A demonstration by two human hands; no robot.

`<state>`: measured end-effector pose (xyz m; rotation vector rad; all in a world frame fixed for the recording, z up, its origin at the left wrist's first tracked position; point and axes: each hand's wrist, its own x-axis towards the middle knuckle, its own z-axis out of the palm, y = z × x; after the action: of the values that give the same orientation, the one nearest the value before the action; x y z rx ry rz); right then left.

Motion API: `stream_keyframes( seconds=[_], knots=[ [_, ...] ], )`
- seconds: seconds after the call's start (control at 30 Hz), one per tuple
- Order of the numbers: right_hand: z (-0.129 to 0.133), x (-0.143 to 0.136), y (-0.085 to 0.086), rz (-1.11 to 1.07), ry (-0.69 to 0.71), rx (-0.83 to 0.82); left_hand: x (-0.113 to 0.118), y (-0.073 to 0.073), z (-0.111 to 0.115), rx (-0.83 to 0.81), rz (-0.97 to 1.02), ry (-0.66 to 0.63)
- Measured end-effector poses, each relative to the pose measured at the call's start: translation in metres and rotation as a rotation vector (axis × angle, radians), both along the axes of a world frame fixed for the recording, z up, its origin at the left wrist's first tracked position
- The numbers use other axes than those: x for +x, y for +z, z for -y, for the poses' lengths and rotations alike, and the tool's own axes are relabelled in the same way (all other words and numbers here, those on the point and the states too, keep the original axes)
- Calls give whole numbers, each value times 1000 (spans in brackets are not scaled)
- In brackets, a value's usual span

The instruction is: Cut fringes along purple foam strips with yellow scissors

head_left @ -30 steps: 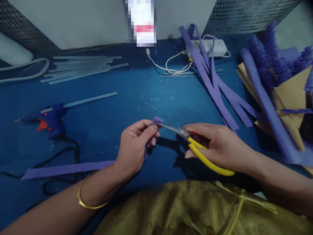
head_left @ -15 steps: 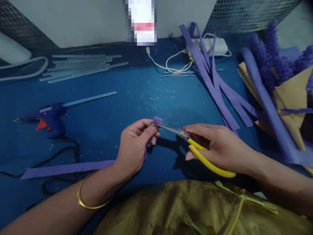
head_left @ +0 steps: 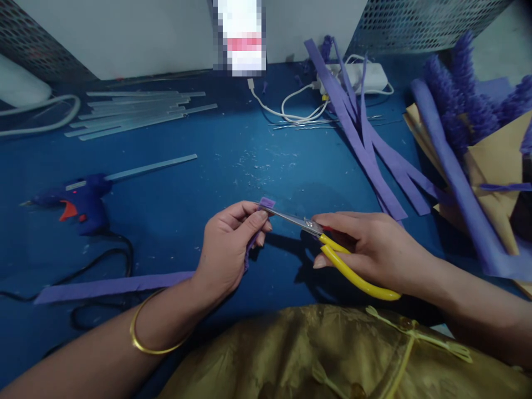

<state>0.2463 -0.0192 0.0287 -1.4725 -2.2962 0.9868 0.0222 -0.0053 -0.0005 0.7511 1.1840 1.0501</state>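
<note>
My left hand pinches a purple strip between thumb and forefinger, its small end sticking up past the fingertips. The rest of this strip seems to run down behind the hand; a long flat purple length comes out beyond the wrist on the left, but I cannot tell if the two join. My right hand is closed around scissors with yellow handles. Their narrow metal blades reach left and touch the strip at my left fingertips. The blades look nearly together.
A blue glue gun with a glue stick in it lies left, its black cord below. Several clear glue sticks lie behind. Purple strips cross a white power strip and wires. Purple flowers in brown paper stand right.
Almost nothing differs. Both hands, the scissors and the purple strip keep their places; the whole view has shifted very slightly.
</note>
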Motion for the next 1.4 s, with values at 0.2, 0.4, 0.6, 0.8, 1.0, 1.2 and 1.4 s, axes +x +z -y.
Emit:
stream_keyframes(
  seconds=[0.2, 0.4, 0.6, 0.8, 1.0, 1.2, 1.4],
  knots=[
    [0, 1, 0, -7, 11, 6, 0, 0, -1, 3, 20, 3],
    [-1, 1, -1, 0, 10, 9, 0, 1, 0, 6, 2, -2],
    [0, 0, 0, -12, 10, -10, -1, 1, 1, 11, -20, -10],
    [0, 0, 2, -44, 13, -40, -2, 1, -1, -22, 50, -18],
    [-1, 2, 1, -41, 9, -26, -1, 2, -1, -13, 39, -17],
    [-1, 1, 0, -26, -19, -30, 0, 2, 0, -18, 44, -11],
    [-1, 2, -2, 7, -33, -15, 0, 0, 1, 12, 25, 4]
  ],
)
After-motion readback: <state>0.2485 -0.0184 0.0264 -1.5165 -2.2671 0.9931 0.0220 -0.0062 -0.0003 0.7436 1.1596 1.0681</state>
